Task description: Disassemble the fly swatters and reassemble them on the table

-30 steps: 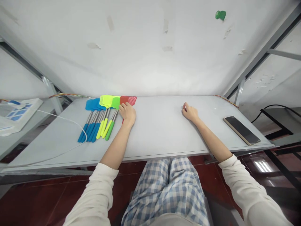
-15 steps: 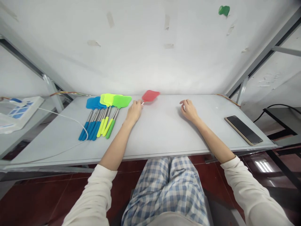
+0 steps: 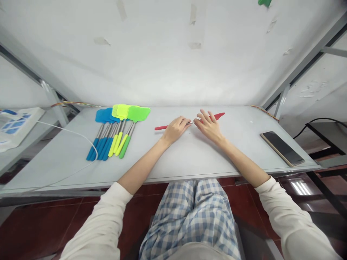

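Note:
A red fly swatter [image 3: 218, 115] is held crosswise above the middle of the table, its handle to the left and its head to the right, seen nearly edge-on. My left hand [image 3: 175, 129] is closed round it beside the handle. With thumb and fingertips my right hand [image 3: 208, 126] pinches the metal shaft near the head, the other fingers raised; part of the head is hidden behind them. Left of my hands lies a row of fly swatters: several blue ones [image 3: 101, 149], yellow ones [image 3: 118, 144] and a green one [image 3: 138, 113], heads toward the wall.
A phone [image 3: 282, 148] lies at the table's right end. A white cable [image 3: 81, 135] crosses the left part of the table and the blue handles. At far left stands a white and blue device [image 3: 18, 126]. A white wall [image 3: 173, 72] rises behind the table [image 3: 176, 162].
My left hand has moved right with the red fly swatter, which has turned from face-on to nearly edge-on. My right hand has come left and taken hold of its shaft.

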The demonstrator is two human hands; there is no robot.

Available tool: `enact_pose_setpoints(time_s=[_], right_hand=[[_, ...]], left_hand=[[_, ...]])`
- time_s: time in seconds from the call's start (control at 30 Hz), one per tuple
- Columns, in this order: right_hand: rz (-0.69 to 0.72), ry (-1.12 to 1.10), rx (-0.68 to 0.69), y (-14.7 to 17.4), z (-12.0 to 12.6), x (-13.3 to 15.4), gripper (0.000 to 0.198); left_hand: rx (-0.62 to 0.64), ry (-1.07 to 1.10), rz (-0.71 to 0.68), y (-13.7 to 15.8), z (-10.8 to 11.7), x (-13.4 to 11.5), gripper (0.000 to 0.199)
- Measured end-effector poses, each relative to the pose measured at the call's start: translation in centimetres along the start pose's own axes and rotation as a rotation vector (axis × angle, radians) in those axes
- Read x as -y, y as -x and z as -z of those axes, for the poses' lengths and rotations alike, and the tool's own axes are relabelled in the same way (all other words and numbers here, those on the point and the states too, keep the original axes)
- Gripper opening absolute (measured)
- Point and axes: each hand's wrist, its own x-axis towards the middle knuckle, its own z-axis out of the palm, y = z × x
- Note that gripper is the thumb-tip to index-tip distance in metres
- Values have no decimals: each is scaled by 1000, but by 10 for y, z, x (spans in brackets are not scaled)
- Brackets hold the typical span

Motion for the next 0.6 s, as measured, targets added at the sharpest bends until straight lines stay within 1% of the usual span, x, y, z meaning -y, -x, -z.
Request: enact_pose_setpoints(time_s=[0.1,0.3,0.47,0.6], right_hand=[[-3,2,-5,1,7,-1,27],[-2,-24,10,2,21,1,25],[8,-22,0,1,19,1,28],[-5,-59,4,0,13,3,29]], left_hand=[[50,-73,21,-2,3,-5,47],[118,-123,26,0,4,-10,51],[195,-148,48,1,5,-13,52],[214,-118,69,0,6,-13,48]])
